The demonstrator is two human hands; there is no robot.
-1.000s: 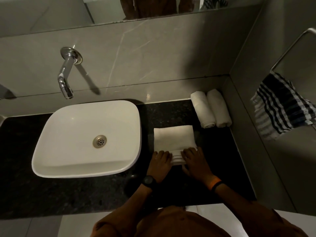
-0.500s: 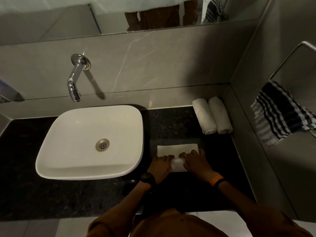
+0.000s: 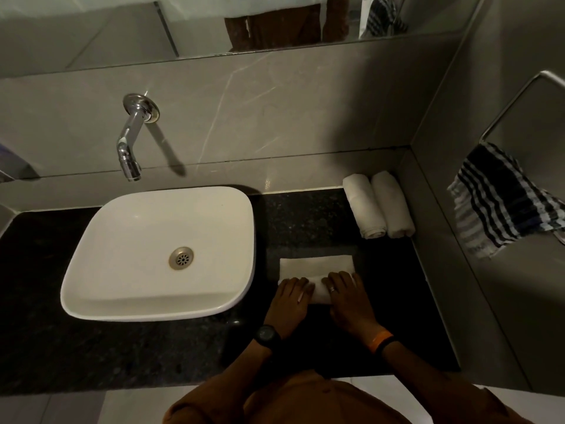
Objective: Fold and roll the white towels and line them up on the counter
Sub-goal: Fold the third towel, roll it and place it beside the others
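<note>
white towel (image 3: 316, 266): lower centre-right of frame, half rolled, flat part spread on the counter (image 3: 122, 347) | two rolled towels (image 3: 377, 205): right of centre, side by side, touching, in the counter's corner

A single wide-angle camera is sitting on the person's head, looking steeply forward and down over the dark counter (image 3: 153, 356) from close above, with the basin (image 3: 128, 270) lying left of centre. It is facing the back wall, catching the mirror's (image 3: 91, 32) lower edge at the top and the side wall at the right, while lines are bending toward the frame's edges.
</note>
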